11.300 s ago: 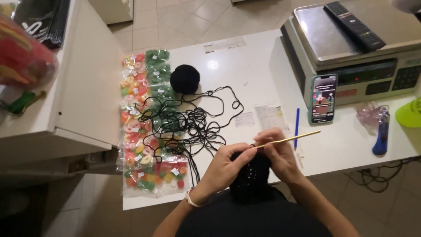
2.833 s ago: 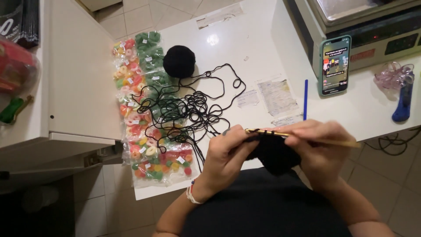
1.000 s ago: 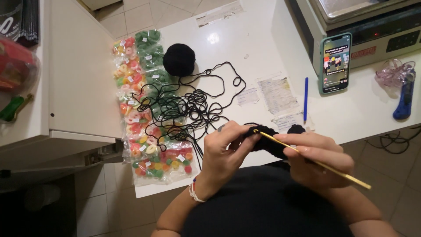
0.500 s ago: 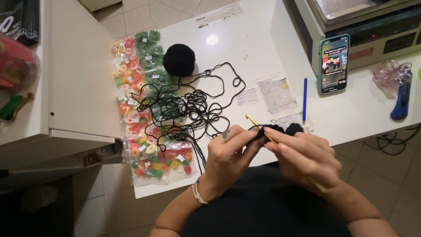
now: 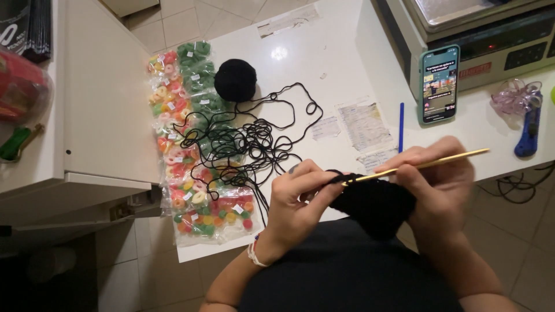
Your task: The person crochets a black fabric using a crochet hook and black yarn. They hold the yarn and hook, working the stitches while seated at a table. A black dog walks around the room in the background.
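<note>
Item: black crocheted piece [image 5: 373,202], held at the near edge of the white counter [image 5: 324,52], just above the person's lap. Soft, light, limp; judged to fold and stretch under any pull, so best taken by its upper edge close to the working loop.

Left hand [image 5: 298,199]: closed in a narrow pinch on the upper left edge of the crocheted piece, the black yarn strand [image 5: 254,138] running up from it.

Right hand [image 5: 439,185]: curled around the golden crochet hook [image 5: 416,166], with the lower fingers against the fabric. The hook is thin, stiff and probably smooth; grip falls at mid-shaft, the tail end pointing right and the tip at the fabric's edge.

Yarn supply: black yarn ball [image 5: 235,80] farther back on the counter, loose strand in a tangled heap between ball and hands. Likely to snag if drawn fast.

Nearby: bags of coloured ring candies [image 5: 191,144] along the left edge; smartphone [image 5: 438,84] propped against a weighing scale [image 5: 491,34]; blue pen [image 5: 400,127]; paper slips [image 5: 364,124]; blue utility knife [image 5: 529,130].
</note>
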